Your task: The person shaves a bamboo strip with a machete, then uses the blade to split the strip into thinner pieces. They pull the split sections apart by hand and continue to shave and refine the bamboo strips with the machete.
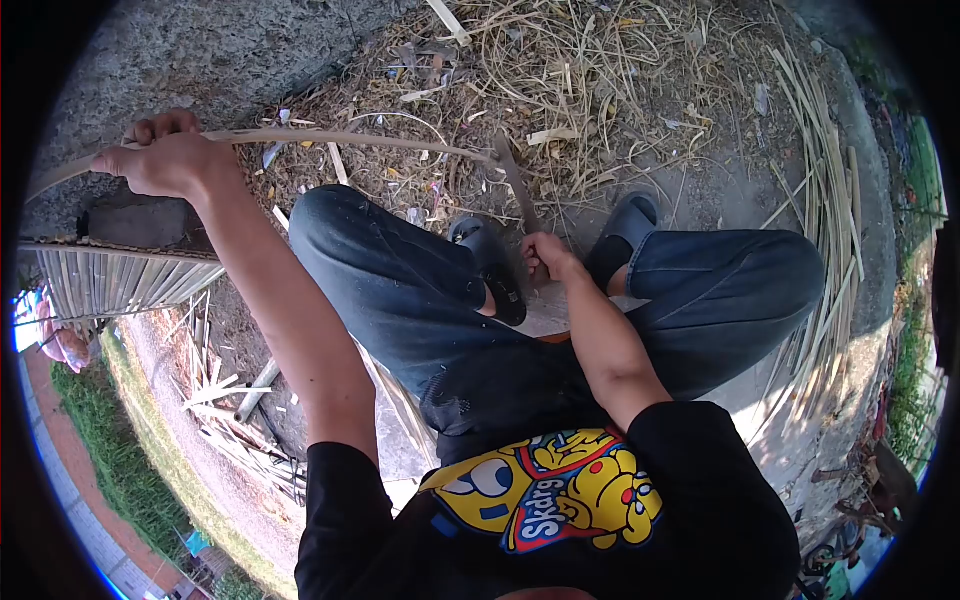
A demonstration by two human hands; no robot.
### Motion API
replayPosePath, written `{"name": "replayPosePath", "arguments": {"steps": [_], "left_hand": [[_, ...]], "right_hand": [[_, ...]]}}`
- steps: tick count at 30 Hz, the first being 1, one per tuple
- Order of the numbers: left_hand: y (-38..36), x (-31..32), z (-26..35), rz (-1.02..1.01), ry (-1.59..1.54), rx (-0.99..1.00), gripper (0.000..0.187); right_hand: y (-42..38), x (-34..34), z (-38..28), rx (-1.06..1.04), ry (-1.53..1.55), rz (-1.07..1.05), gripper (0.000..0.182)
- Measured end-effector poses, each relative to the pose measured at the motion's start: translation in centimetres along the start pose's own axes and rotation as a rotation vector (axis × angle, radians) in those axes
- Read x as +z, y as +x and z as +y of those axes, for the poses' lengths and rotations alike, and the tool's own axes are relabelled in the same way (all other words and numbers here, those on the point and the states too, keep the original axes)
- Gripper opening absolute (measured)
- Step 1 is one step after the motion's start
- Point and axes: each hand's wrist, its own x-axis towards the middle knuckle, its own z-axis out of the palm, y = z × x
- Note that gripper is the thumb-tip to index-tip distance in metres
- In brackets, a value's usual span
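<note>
My left hand (172, 158), stretched out to the far left, is closed around a long bamboo strip (340, 137). The strip bows across the ground, its far tip meeting the blade of a knife (515, 185). Low between my knees, my right hand (545, 254) grips the knife by its handle, which the fingers mostly hide. The dark blade points away from me. Thin shavings (600, 75) lie heaped beyond the blade.
Long split strips (825, 210) lie in a bundle along the right. At left, a slatted bamboo panel (120, 280) sits beneath my arm, near a rough wall (200, 60). More cut pieces (245, 450) are scattered at lower left. My sandalled feet (625, 225) flank the knife.
</note>
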Motion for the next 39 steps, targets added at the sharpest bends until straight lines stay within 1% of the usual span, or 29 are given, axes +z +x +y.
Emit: {"name": "replayPosePath", "arguments": {"steps": [2, 3, 4, 5, 7, 8, 10, 11, 13, 15, 17, 18, 19, 20, 21, 23, 24, 25, 26, 27, 28, 29, 30, 31, 33, 34, 36, 37, 39], "left_hand": [[-0.9, 0.7, 1.2, 0.031, 0.035, 0.071, 0.054], [-1.2, 0.9, 1.2, 0.031, 0.039, 0.072, 0.054], [-1.3, 1.2, 0.9, -0.028, 0.007, 0.138, 0.052], [-1.5, 1.4, 0.7, -0.084, -0.025, 0.206, 0.051], [-1.6, 2.2, 0.4, -0.077, -0.064, 0.222, 0.048], [-1.5, 2.5, 0.2, -0.104, -0.054, 0.257, 0.047], [-1.1, 2.4, -0.5, -0.150, -0.031, 0.315, 0.046], [-0.8, 2.4, -0.7, -0.147, -0.022, 0.312, 0.046], [-0.8, 2.8, -0.4, -0.220, -0.091, 0.337, 0.048], [-1.3, 3.1, -0.4, -0.238, -0.089, 0.334, 0.049], [-1.5, 2.9, -0.1, -0.261, -0.099, 0.338, 0.050], [-1.5, 2.6, 0.0, -0.249, -0.097, 0.293, 0.053], [-1.5, 2.7, 0.0, -0.239, -0.098, 0.250, 0.057], [-1.4, 3.1, 0.0, -0.241, -0.114, 0.259, 0.057], [-1.4, 3.2, 0.0, -0.240, -0.091, 0.274, 0.060], [-1.5, 2.5, -0.1, -0.243, -0.036, 0.273, 0.063], [-1.1, 2.7, -0.5, -0.247, -0.062, 0.266, 0.057], [-0.9, 2.8, -0.6, -0.248, -0.086, 0.257, 0.052], [-1.2, 3.1, -0.2, -0.232, -0.085, 0.241, 0.053], [4.2, 0.5, -3.8, -0.382, -0.379, 0.046, 0.054], [9.6, -2.1, -7.5, -0.473, -0.722, -0.213, 0.055], [14.9, -4.7, -11.1, -0.492, -0.979, -0.482, 0.056], [14.4, -2.7, -7.4, -0.387, -0.708, -0.520, 0.058], [9.3, -0.5, -5.0, -0.416, -0.531, -0.264, 0.057], [-1.3, 4.0, 0.0, -0.309, -0.129, 0.231, 0.054], [-1.7, 3.7, 0.0, -0.316, -0.142, 0.235, 0.054], [-1.7, 3.5, -0.6, -0.204, -0.146, 0.203, 0.055], [-1.9, 3.9, -0.2, -0.203, -0.150, 0.211, 0.055], [-2.9, 3.8, 0.3, -0.216, 0.062, 0.236, 0.057]], "right_hand": [[-0.3, 2.0, -2.0, -0.048, -0.031, -0.007, 0.008], [-1.2, 3.2, -3.2, -0.122, -0.095, 0.014, 0.008], [-2.3, 4.3, -4.6, -0.197, -0.161, 0.036, 0.008], [-3.3, 5.2, -5.7, -0.196, -0.167, 0.035, 0.008], [-5.2, 7.1, -7.9, -0.415, -0.196, -0.003, 0.011], [-6.2, 8.0, -8.9, -0.405, -0.202, -0.008, 0.011], [-7.7, 9.7, -10.2, -0.621, -0.189, -0.093, 0.010], [-8.4, 10.6, -10.4, -0.612, -0.192, -0.095, 0.010], [-9.3, 11.6, -10.2, -0.674, -0.084, -0.125, 0.008], [-8.0, 10.9, -8.4, -0.677, -0.123, -0.111, 0.008], [-5.8, 8.9, -6.1, -0.241, -0.230, -0.041, 0.011], [-5.2, 8.3, -5.5, -0.256, -0.228, -0.038, 0.011], [-5.1, 8.1, -5.3, -0.331, -0.421, 0.070, 0.011], [-4.6, 7.9, -5.4, -0.403, -0.613, 0.182, 0.012], [-4.6, 8.3, -6.4, -0.414, -0.616, 0.181, 0.012], [-5.9, 9.9, -7.1, -0.722, -0.756, 0.299, 0.015], [-6.0, 10.4, -7.4, -0.896, -0.754, 0.296, 0.016], [-7.6, 11.4, -8.3, -0.890, -0.761, 0.286, 0.016], [-9.9, 12.7, -9.7, -0.951, -0.639, 0.249, 0.015], [-11.2, 13.5, -10.1, -1.003, -0.514, 0.213, 0.014], [-11.1, 13.6, -9.4, -0.988, -0.521, 0.207, 0.014], [-10.7, 13.6, -8.9, -1.003, -0.468, 0.201, 0.012], [-10.3, 13.5, -8.5, -1.023, -0.414, 0.199, 0.010], [-9.2, 12.6, -7.2, -1.027, -0.411, 0.205, 0.010], [-5.8, 9.8, -4.4, -0.383, -0.544, 0.159, 0.008], [-5.0, 8.9, -4.0, -0.395, -0.535, 0.166, 0.008], [-3.6, 8.3, -4.5, -0.366, -0.368, 0.153, 0.008], [-4.5, 9.0, -5.9, -0.375, -0.368, 0.150, 0.008], [-7.3, 10.2, -6.9, -0.499, -0.513, 0.212, 0.011]]}}
